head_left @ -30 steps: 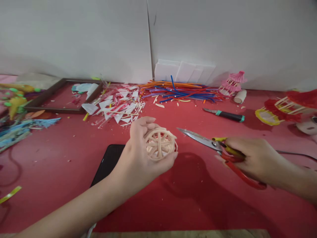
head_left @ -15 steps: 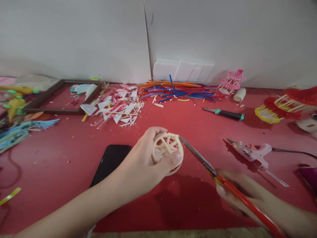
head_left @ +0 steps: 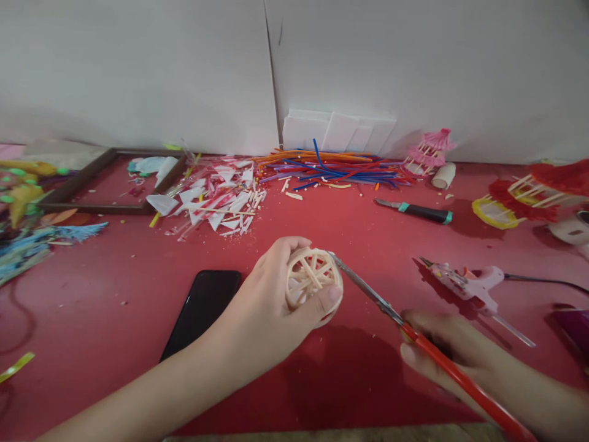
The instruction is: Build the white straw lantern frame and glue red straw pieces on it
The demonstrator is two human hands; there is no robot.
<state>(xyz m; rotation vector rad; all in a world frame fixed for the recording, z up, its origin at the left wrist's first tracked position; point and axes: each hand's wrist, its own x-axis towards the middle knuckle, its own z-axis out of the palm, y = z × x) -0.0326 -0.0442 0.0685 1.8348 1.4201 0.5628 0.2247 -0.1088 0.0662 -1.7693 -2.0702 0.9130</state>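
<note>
My left hand is wrapped round a small round cage of pale sticks, thumb across its near rim and fingers behind its far side. In my right hand is a red-handled cutting tool, scissors or pliers, with long narrow metal jaws. Its tip meets the upper right rim of the stick cage; I cannot tell whether the jaws are closed on a stick. Under my left forearm lies a black phone, partly covered.
A pink glue gun and a utility knife lie to the right. Coloured pipe cleaners and white scraps are at the back. A brown frame lies left; stick-and-pipe-cleaner models stand right.
The stick cage has turned slightly in my left hand and shifted a little right. The tool's tip stays at its rim, a touch further left. The whole view has drifted slightly.
</note>
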